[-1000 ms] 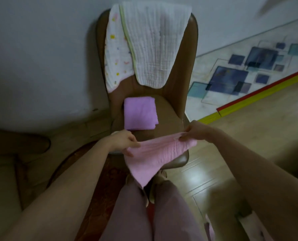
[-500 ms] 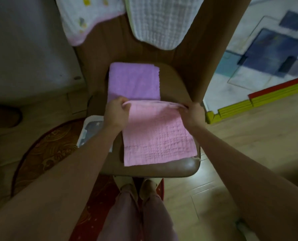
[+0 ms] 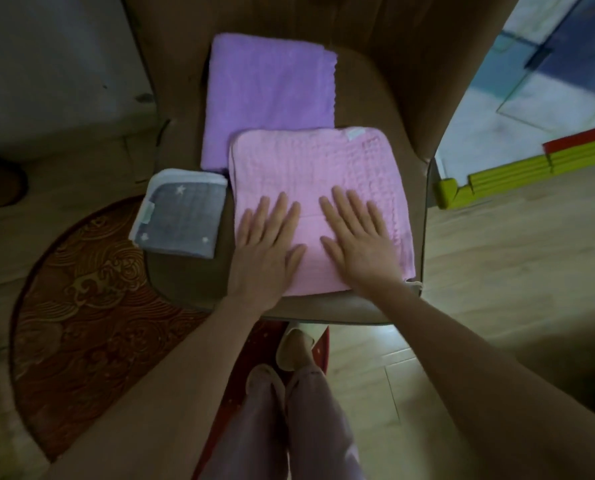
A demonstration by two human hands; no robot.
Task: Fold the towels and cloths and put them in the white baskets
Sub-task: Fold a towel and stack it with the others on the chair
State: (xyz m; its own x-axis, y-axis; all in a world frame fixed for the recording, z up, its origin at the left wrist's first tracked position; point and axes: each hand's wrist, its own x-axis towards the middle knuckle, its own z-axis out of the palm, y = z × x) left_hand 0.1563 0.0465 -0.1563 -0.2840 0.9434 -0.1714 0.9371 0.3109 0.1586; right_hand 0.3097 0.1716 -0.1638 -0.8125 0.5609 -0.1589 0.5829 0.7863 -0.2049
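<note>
A pink waffle-textured cloth (image 3: 310, 168) lies folded flat on the front of the brown chair seat (image 3: 375, 109). My left hand (image 3: 266, 247) and my right hand (image 3: 358, 240) press on its near half, side by side, palms down, fingers straight. Behind it a folded purple towel (image 3: 272, 95) lies flat, its near edge under the pink cloth. A small folded grey cloth with white stars (image 3: 180, 220) sits at the seat's left front corner, overhanging the edge. No white basket is in view.
The chair back (image 3: 393, 26) rises behind the towels. A round red patterned rug (image 3: 81, 306) lies on the wooden floor to the left. At the right are a yellow and red foam border (image 3: 531, 168) and a blue patterned mat (image 3: 549, 64). My slippered feet (image 3: 278, 362) stand below the seat.
The pink cloth was held up by both hands, then laid on the seat and folded. My hands let go of its far edge and now press flat on it.
</note>
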